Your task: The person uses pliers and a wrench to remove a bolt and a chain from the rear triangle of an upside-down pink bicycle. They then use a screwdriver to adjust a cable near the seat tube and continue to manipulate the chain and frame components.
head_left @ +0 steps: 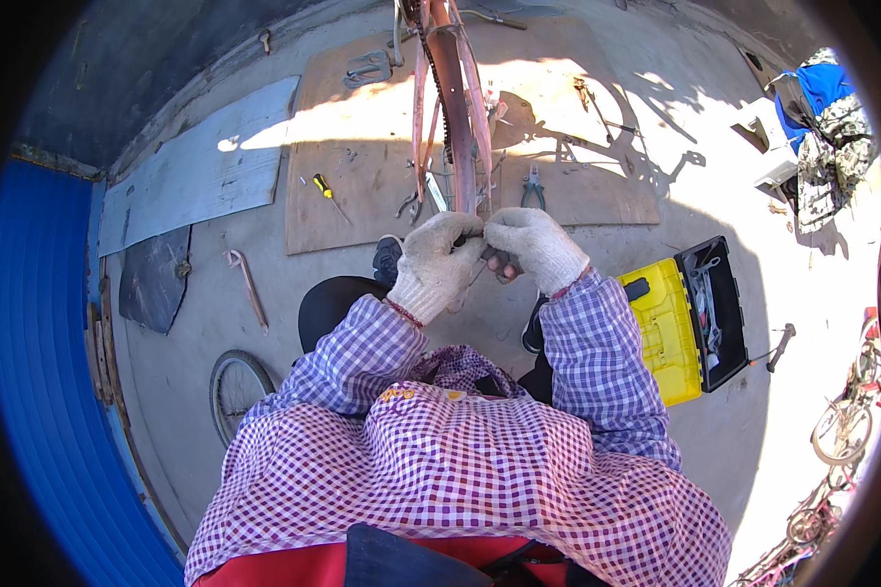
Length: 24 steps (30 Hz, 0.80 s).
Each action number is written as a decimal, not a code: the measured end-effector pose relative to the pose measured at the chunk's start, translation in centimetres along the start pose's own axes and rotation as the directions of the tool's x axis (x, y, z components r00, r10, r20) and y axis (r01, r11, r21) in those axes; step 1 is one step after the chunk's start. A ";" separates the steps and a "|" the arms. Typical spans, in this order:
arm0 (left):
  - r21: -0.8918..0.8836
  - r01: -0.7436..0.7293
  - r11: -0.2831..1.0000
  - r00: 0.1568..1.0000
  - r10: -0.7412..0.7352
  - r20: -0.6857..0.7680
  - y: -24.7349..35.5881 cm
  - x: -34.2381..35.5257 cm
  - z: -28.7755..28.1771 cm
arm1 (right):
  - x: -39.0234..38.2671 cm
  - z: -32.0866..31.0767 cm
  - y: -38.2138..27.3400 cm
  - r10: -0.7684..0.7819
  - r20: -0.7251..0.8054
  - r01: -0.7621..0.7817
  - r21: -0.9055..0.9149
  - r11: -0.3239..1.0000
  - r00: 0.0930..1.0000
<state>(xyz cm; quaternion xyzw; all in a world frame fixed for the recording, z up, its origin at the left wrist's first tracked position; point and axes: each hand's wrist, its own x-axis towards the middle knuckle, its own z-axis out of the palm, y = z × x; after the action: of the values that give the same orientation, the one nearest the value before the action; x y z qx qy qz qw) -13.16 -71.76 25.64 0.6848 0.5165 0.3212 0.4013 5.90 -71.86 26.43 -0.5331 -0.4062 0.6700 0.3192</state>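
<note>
Well to the left of the left hand [431,256] and its grip are a bicycle wheel [235,388] and a hooked pink bar [252,290]; ahead-left, a yellow screwdriver [329,195] lies on a brown board [313,230]. Gloved, this hand curls its fingers against the right's; whether they clamp anything cannot be told. Directly ahead of the grip is a pink bicycle frame [450,98], its near end beside the fingertips. The gloved right hand [538,247] also curls, its hold unclear, with pliers [533,187] ahead and an open yellow toolbox [668,328] rightward.
</note>
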 end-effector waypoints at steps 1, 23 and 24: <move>0.014 0.001 1.000 1.000 -0.002 0.012 0.2 0.1 -0.2 | 0.0 -0.1 0.0 0.003 0.001 -0.003 0.000 1.000 1.000; -0.184 0.044 0.982 0.995 -0.027 0.095 -2.3 2.0 -7.1 | 4.2 0.9 -2.8 -0.211 -0.182 0.259 0.301 0.918 0.960; -0.209 0.051 0.977 0.996 -0.034 0.084 -2.5 2.0 -7.5 | 4.6 0.7 -2.7 -0.207 -0.203 0.265 0.321 0.909 0.957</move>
<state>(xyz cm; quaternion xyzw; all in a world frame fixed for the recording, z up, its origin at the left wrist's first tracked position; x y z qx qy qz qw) -20.18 -67.86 27.00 0.6394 0.4776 0.3379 0.4989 4.18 -66.81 26.79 -0.4692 -0.3165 0.6407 0.5188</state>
